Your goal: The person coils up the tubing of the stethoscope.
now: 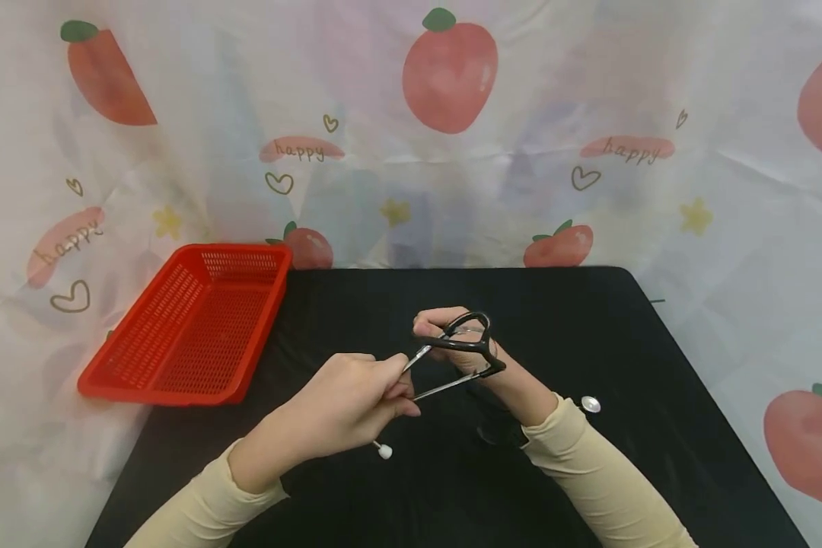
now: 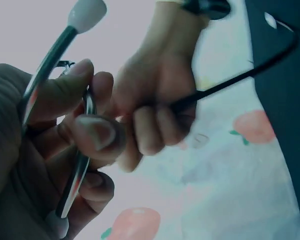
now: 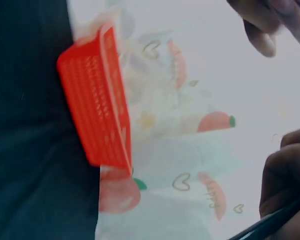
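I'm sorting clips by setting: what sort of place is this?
Probably a staged filming corner, not a clinic, despite the stethoscope: a fruit-print backdrop hangs behind a black table with a red plastic basket.

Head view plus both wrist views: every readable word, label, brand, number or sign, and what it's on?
"happy": left pink oval printed on white fruit-patterned cloth backdrop
"happy": middle pink oval, same backdrop
"happy": right pink oval, same backdrop
Right wrist view: same backdrop's lettering, sideways and blurred
Left wrist view: none readable
Red plastic basket, black-and-silver stethoscope: none readable
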`<action>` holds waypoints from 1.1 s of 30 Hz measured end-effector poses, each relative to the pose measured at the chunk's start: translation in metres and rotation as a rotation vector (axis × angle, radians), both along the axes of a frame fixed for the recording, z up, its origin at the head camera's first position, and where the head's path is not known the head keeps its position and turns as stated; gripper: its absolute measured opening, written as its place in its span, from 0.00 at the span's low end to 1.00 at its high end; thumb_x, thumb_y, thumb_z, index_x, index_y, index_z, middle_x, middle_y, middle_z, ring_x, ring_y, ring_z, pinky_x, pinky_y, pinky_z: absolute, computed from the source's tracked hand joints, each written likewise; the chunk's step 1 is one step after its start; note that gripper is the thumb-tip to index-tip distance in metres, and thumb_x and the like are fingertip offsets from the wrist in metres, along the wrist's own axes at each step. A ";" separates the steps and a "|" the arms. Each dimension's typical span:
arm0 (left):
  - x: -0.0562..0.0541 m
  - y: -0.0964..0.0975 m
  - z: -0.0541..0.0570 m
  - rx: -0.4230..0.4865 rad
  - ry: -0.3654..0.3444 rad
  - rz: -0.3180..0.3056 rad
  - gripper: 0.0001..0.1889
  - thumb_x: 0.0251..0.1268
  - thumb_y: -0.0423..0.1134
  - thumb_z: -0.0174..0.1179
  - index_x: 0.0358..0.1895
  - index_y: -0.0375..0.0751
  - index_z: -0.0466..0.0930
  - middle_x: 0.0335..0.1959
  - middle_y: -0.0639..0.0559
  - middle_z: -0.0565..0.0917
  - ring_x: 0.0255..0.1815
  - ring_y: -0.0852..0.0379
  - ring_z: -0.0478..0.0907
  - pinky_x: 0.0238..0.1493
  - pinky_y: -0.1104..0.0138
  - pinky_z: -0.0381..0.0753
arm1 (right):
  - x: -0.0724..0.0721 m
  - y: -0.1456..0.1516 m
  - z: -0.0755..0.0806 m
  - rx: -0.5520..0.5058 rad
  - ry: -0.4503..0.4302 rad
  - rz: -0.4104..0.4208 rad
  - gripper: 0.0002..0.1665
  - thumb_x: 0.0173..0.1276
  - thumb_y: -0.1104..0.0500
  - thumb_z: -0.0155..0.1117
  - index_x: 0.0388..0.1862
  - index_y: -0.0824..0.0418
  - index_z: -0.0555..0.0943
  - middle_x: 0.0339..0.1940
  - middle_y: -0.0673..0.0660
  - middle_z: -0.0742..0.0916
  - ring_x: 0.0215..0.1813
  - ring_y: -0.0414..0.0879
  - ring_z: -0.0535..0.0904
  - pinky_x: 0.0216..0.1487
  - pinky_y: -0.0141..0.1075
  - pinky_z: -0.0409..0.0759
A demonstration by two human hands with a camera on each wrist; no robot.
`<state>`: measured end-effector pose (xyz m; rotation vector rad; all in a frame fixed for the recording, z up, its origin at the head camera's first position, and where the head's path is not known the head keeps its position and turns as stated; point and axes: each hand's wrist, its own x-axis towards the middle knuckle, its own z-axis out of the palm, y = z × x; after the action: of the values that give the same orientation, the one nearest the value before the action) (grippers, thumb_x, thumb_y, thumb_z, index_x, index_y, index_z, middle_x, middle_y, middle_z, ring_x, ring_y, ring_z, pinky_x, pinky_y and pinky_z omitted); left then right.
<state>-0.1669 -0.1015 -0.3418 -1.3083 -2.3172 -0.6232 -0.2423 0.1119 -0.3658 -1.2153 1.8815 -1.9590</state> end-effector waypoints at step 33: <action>-0.026 -0.031 -0.029 0.248 -0.937 0.180 0.17 0.72 0.34 0.64 0.34 0.42 0.62 0.27 0.52 0.86 0.15 0.62 0.69 0.18 0.70 0.71 | 0.057 0.081 0.052 0.124 0.824 -0.133 0.08 0.78 0.59 0.62 0.43 0.62 0.85 0.26 0.45 0.78 0.22 0.28 0.64 0.25 0.17 0.63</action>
<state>-0.1925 -0.1329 -0.3711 -0.7385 -2.8491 -1.6647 -0.1853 0.1932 -0.3138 -2.1177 2.4258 -1.4517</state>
